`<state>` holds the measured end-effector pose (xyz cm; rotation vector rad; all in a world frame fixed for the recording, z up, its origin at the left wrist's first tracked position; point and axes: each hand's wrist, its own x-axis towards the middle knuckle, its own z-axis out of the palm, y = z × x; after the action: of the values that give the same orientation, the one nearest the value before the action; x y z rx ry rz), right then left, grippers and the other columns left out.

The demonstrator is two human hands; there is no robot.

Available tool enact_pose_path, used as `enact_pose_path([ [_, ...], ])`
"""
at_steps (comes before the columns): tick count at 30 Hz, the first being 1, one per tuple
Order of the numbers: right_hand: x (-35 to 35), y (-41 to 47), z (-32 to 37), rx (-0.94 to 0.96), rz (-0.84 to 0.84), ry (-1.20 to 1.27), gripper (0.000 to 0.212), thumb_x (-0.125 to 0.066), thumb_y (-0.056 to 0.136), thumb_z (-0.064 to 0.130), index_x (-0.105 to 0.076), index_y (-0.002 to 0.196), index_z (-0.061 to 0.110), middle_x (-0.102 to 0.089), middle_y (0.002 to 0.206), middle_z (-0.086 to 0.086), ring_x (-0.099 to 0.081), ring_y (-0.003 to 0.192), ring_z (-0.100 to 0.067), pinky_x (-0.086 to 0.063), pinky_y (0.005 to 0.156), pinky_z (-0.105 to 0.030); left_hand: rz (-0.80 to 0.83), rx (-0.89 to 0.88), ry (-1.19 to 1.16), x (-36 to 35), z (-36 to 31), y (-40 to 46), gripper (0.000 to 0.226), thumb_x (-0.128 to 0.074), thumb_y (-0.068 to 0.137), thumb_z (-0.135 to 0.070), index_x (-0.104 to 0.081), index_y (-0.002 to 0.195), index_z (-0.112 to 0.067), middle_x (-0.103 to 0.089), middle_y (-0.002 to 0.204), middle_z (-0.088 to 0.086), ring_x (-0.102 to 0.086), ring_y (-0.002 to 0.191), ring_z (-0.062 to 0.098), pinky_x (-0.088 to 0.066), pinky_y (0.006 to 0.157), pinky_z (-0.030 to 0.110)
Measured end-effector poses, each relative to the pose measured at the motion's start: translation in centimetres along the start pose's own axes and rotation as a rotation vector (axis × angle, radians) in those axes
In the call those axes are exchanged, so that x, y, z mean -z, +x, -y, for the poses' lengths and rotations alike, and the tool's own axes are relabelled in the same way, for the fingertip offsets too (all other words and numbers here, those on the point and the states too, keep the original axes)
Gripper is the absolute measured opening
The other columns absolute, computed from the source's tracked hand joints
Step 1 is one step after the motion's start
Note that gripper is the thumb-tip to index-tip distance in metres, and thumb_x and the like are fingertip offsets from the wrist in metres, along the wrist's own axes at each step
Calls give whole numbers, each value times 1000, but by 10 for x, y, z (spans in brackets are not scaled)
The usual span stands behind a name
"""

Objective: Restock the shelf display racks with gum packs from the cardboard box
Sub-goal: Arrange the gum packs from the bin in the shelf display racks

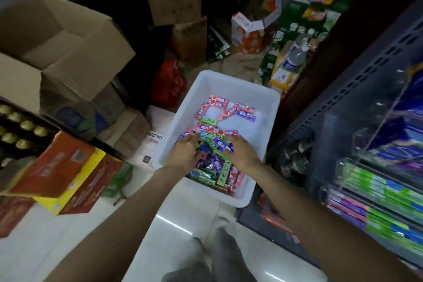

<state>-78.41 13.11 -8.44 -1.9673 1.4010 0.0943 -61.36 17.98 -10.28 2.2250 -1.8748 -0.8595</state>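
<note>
White rectangular plastic tub [240, 89] held mixed pink, purple and green gum packs [211, 142]; left hand [185, 153] and right hand [242, 151] lay spread on them, long axes mostly toward one o'clock.

A glossy white tiled floor [187, 220] is shown. Set directly on it are a white plastic tub [251, 91], red and yellow cartons [68, 181] at left, stacked brown cardboard boxes [183, 36] behind, and a red bag [169, 82].
</note>
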Motion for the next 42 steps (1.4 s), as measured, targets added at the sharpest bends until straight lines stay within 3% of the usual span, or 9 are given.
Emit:
enact_pose_path([
  [5, -14, 46, -11, -41, 59, -77, 62, -50, 96, 25, -20, 150, 20, -31, 150, -11, -28, 138, -29, -28, 111, -36, 67, -144, 106, -9, 14, 41, 52, -42, 98, -22, -26, 147, -19, -29, 152, 2, -28, 138, 22, -28, 110, 32],
  [10, -22, 73, -20, -71, 82, -39, 56, -57, 92, 27, -35, 144, 18, -42, 143, -9, -37, 131, -28, -35, 106, -38, 186, -176, 224, -23, 27, 65, 53, -34, 101, -29, -17, 150, -21, -10, 159, -2, -17, 144, 17, -19, 114, 34],
  [18, -20, 98, -23, -110, 76, 23, 46, -65, 87, 27, -54, 130, 13, -56, 125, -12, -54, 113, -29, -46, 96, -41, -9, -188, 104, -23, 24, 86, 42, -46, 96, -18, -44, 138, -19, -49, 137, 2, -47, 122, 26, -34, 98, 34],
  [25, -12, 110, -36, -136, -8, 8, 19, -62, 89, 20, -65, 102, 6, -61, 87, -7, -58, 83, -24, -39, 69, -28, -35, -113, 235, -22, 10, 114, 55, -49, 92, -7, -32, 144, -18, -34, 143, 6, -39, 124, 28, -34, 100, 35],
  [29, -7, 115, -44, -207, -68, -54, 19, -60, 91, 23, -64, 102, 8, -63, 101, -10, -60, 94, -28, -43, 70, -30, -58, -66, 250, -24, 8, 125, 54, -52, 90, -2, -36, 140, -16, -42, 135, 7, -39, 123, 25, -32, 102, 31],
  [36, 8, 109, -46, -242, -117, 154, 20, -59, 92, 17, -61, 102, 1, -67, 101, -14, -62, 95, -28, -48, 78, -35, -92, 5, 264, -16, -7, 123, 45, -53, 89, -4, -40, 132, -7, -48, 123, 15, -44, 115, 30, -33, 98, 32],
  [38, 17, 104, -41, -214, -150, 262, 17, -58, 92, 17, -62, 99, 2, -67, 94, -10, -60, 86, -23, -43, 69, -26, -130, 14, 146, -4, -14, 116, 36, -49, 92, -6, -43, 128, -2, -49, 119, 19, -47, 109, 33, -37, 93, 36],
  [40, 27, 97, -32, -185, -188, 368, 13, -57, 93, 15, -60, 81, 9, -60, 77, 0, -53, 70, -12, -35, 55, -14, -168, 78, -215, 7, -20, 105, 27, -53, 92, -7, -49, 117, 1, -55, 110, 18, -55, 100, 32, -42, 85, 35],
  [42, 33, 88, -24, -167, -215, 505, 25, -57, 92, 12, -53, 68, 11, -53, 65, -2, -48, 62, -12, -37, 58, -17, -134, 194, -616, 18, -31, 93, 21, -60, 88, -5, -50, 107, -4, -59, 96, 8, -58, 90, 23, -46, 75, 27],
])
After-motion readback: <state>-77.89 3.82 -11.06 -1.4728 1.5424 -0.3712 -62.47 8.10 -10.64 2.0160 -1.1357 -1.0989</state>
